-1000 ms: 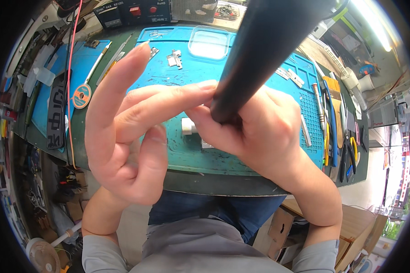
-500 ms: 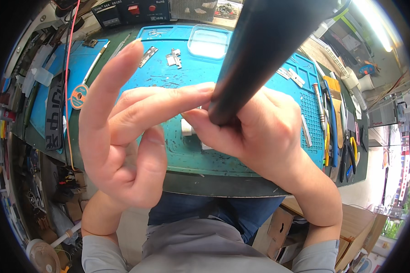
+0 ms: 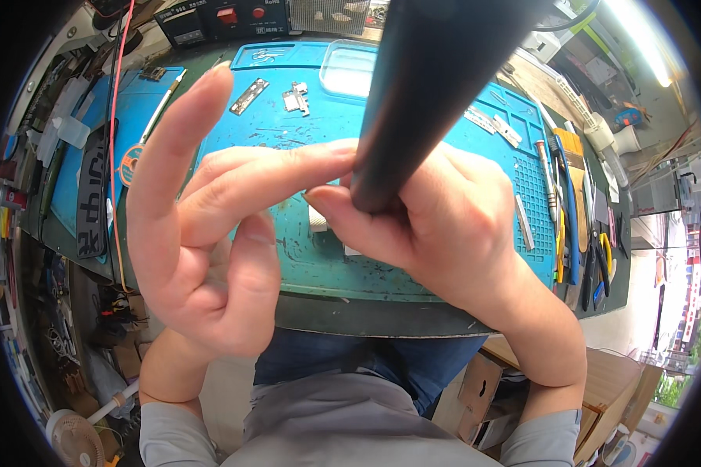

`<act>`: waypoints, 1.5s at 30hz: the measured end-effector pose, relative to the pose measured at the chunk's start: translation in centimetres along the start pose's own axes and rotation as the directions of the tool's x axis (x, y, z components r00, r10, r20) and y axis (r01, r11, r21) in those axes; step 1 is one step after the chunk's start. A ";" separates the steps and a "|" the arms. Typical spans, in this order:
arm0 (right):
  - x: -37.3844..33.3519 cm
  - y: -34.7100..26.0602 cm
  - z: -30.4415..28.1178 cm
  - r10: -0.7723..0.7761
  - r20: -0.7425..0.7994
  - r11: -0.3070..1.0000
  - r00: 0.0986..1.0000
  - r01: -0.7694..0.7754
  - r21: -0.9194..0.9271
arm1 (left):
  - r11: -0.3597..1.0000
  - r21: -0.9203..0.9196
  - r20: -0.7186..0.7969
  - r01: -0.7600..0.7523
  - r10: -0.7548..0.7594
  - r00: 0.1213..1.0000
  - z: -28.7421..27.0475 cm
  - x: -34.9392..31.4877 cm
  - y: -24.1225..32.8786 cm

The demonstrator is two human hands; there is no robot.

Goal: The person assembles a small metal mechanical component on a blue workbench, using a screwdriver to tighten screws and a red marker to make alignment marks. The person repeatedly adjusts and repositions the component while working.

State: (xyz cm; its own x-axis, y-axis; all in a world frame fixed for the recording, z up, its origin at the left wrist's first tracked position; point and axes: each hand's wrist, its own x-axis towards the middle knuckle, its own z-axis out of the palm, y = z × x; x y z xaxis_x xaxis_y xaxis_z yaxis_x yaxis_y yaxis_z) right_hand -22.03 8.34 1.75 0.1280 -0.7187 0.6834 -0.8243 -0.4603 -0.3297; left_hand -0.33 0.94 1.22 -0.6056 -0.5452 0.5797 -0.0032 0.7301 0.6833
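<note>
My right hand (image 3: 459, 218) is closed around the lower end of a thick black cylinder (image 3: 413, 101), which slants up toward the top right. The cylinder's exact kind does not show. My left hand (image 3: 202, 265) holds nothing visible: one finger points up, another stretches right with its tip against the cylinder's side, and its thumb is bent. Partly behind my right thumb, a small pale ridged piece (image 3: 318, 221) is on the blue-green work mat (image 3: 311, 268). The working end beneath my right hand is hidden.
Small metal parts (image 3: 296, 99) and a clear plastic box (image 3: 345, 70) are on the mat's far side. Pliers (image 3: 604, 265), brushes and screwdrivers line the right edge. A solder spool (image 3: 130, 163) sits at left, near a hanging red cable (image 3: 114, 156). A black device (image 3: 224, 22) stands behind.
The black cylinder's upper part has swung left, and its lower end has shifted slightly left. My left hand has moved a little left, its finger still against the cylinder.
</note>
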 end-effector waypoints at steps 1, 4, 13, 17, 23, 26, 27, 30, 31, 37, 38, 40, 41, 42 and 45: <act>0.0 0.0 0.1 -0.002 -0.004 1.000 1.000 0.002 -0.001 | 1.000 0.001 0.003 0.000 0.000 1.000 0.0 0.0 0.0; 0.0 0.0 0.1 -0.002 -0.004 1.000 1.000 0.002 0.003 | 1.000 0.007 -0.001 0.003 -0.003 1.000 0.0 -0.1 -0.2; 0.1 0.0 0.2 -0.010 -0.018 1.000 1.000 0.010 -0.001 | 1.000 0.017 -0.039 -0.003 0.004 0.999 0.3 -0.1 -0.4; 0.1 -0.1 0.0 -0.004 -0.016 1.000 1.000 0.004 -0.011 | 1.000 0.010 -0.055 0.003 -0.002 0.998 0.4 -0.1 -0.4; 0.0 0.0 0.2 0.002 -0.022 1.000 1.000 -0.001 0.017 | 1.000 0.009 -0.050 0.014 -0.013 0.999 0.4 -0.1 -0.2; 0.0 0.0 0.2 0.006 -0.020 1.000 1.000 -0.006 0.027 | 1.000 0.022 -0.031 -0.007 0.008 0.999 0.3 0.1 -0.2; 0.0 0.0 0.2 0.008 -0.020 1.000 1.000 -0.007 0.030 | 1.000 0.024 -0.032 -0.007 0.008 0.999 0.2 0.0 -0.4; 0.0 0.0 0.2 0.006 -0.021 0.999 1.000 -0.005 0.031 | 1.000 0.016 -0.036 -0.013 0.014 0.999 0.4 0.1 -0.5; 0.0 0.0 0.2 0.000 -0.020 0.999 1.000 0.000 0.032 | 1.000 0.011 -0.036 -0.017 0.017 0.999 0.3 0.1 -0.4; 0.0 0.0 0.2 -0.003 -0.014 1.000 1.000 0.004 0.018 | 1.000 -0.013 -0.035 -0.029 0.028 0.999 0.6 0.2 -0.5; -0.1 0.0 0.2 -0.003 -0.015 1.000 1.000 0.004 0.014 | 0.999 -0.016 -0.034 -0.031 0.031 0.999 0.6 0.2 -0.5; 0.0 0.0 0.1 -0.002 -0.002 1.000 1.000 0.002 0.016 | 0.999 -0.023 -0.034 -0.034 0.033 0.999 0.6 0.3 -0.6; 0.0 0.0 0.1 -0.002 0.005 1.000 1.000 0.002 0.017 | 0.999 -0.028 -0.032 -0.035 0.034 0.999 0.7 0.3 -0.6; 0.0 0.0 0.1 -0.006 0.004 1.000 1.000 0.006 0.014 | 0.999 -0.030 -0.034 -0.036 0.035 0.999 0.7 0.4 -0.6; 0.0 0.0 0.0 -0.010 0.007 1.000 1.000 0.009 0.012 | 0.998 -0.041 -0.033 -0.042 0.040 0.999 0.6 0.5 -0.5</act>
State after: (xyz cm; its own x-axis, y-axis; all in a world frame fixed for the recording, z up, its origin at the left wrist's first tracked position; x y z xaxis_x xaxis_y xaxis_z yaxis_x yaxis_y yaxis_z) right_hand -22.02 8.33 1.69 0.1395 -0.7178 0.6822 -0.8162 -0.4734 -0.3312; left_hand -1.11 0.61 0.88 -0.5787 -0.5285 0.6211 0.0547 0.7347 0.6762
